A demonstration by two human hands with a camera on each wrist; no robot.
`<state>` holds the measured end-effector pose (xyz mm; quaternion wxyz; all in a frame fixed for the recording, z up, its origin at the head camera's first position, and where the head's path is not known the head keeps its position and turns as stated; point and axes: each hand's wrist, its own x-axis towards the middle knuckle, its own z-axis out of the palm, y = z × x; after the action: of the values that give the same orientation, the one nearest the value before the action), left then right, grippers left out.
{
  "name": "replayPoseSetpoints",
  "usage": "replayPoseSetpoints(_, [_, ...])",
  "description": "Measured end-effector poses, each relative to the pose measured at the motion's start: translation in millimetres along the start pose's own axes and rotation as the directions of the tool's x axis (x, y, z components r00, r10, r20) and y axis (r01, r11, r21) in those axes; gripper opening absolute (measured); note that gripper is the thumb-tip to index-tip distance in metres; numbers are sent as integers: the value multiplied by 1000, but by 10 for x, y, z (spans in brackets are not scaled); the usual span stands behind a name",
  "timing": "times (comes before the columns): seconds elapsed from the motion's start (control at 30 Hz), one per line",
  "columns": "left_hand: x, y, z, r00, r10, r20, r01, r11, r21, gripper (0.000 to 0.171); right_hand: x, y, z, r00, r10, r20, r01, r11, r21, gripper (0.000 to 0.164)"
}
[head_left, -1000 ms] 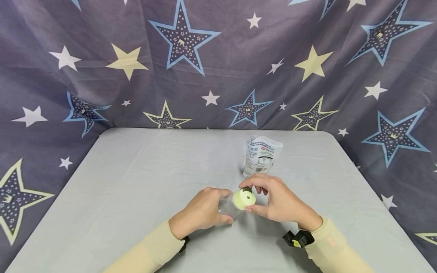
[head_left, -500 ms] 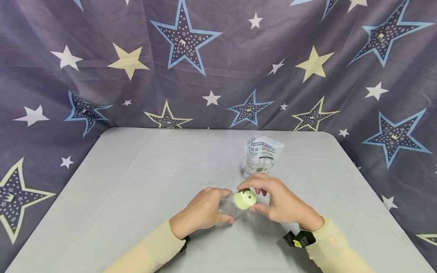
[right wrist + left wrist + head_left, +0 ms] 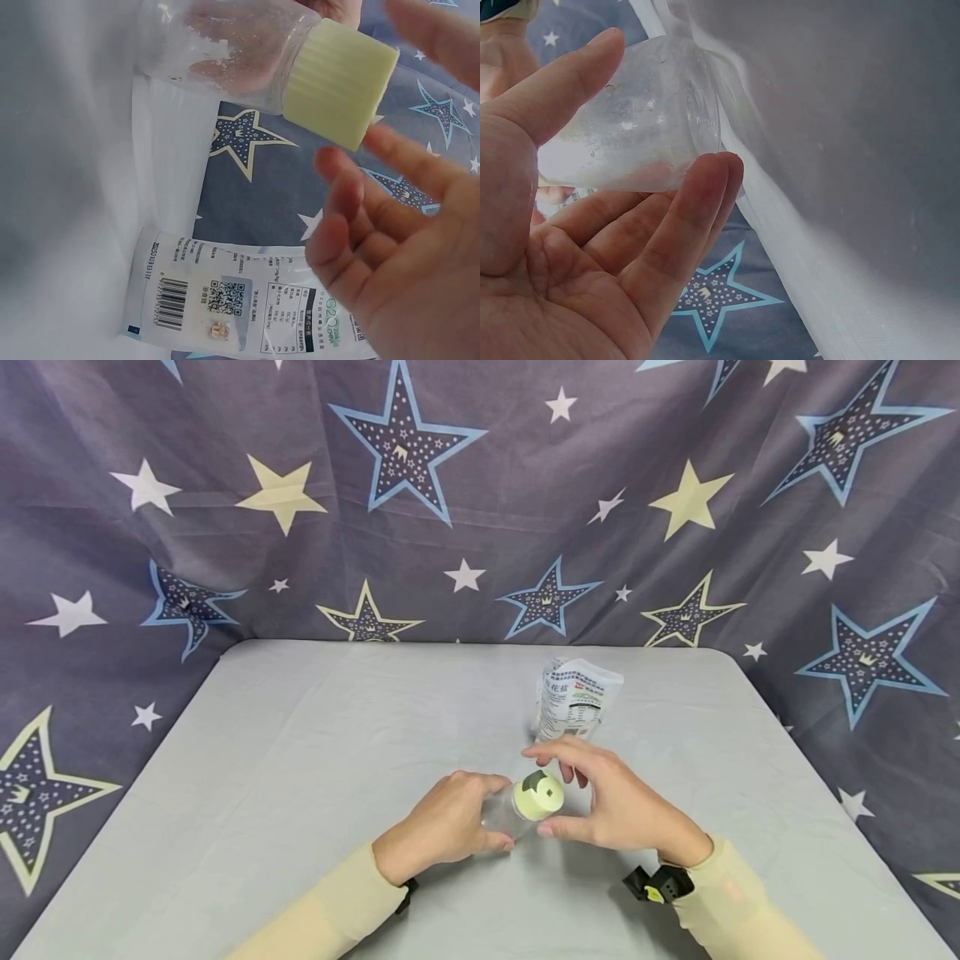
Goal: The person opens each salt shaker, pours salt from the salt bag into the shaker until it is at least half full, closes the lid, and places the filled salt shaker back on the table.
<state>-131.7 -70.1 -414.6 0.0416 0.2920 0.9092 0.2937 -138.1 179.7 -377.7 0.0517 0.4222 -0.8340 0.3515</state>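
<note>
A clear seasoning jar (image 3: 498, 812) with a ribbed pale green cap (image 3: 537, 798) is at the front middle of the table. My left hand (image 3: 447, 820) grips the jar's body between thumb and fingers; in the left wrist view the jar (image 3: 634, 124) looks nearly empty, with specks on its wall. Around the cap, my right hand (image 3: 617, 795) holds its thumb and fingers spread, with gaps to the cap in the head view. A darker green patch shows on the cap's top beside a small hole. In the right wrist view, the cap (image 3: 341, 84) sits on the jar.
Just behind my right hand stands a white printed pouch (image 3: 576, 700), its label and barcode facing me. A pale grey cloth covers the table (image 3: 360, 718). Beyond its far edge hangs a dark curtain (image 3: 480, 468) with stars.
My right hand's thumb and fingers have come off the cap and spread apart. The cap's dark patch now shows more. The left hand has stayed on the jar.
</note>
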Motion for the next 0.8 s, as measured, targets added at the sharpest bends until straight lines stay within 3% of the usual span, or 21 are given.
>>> replayPoseSetpoints(0.37, [-1, 11, 4, 1000, -18, 5, 18, 1000, 8, 69, 12, -32, 46, 982, 175, -75, -180, 982, -64, 53])
replayPoseSetpoints(0.57, [-5, 10, 6, 1000, -18, 3, 18, 1000, 7, 68, 16, -44, 69, 983, 165, -78, -171, 982, -78, 47])
replayPoseSetpoints(0.8, [-3, 10, 9, 1000, -9, -9, 9, 1000, 8, 67, 17, -35, 66, 992, 96, -86, -101, 994, -52, 38])
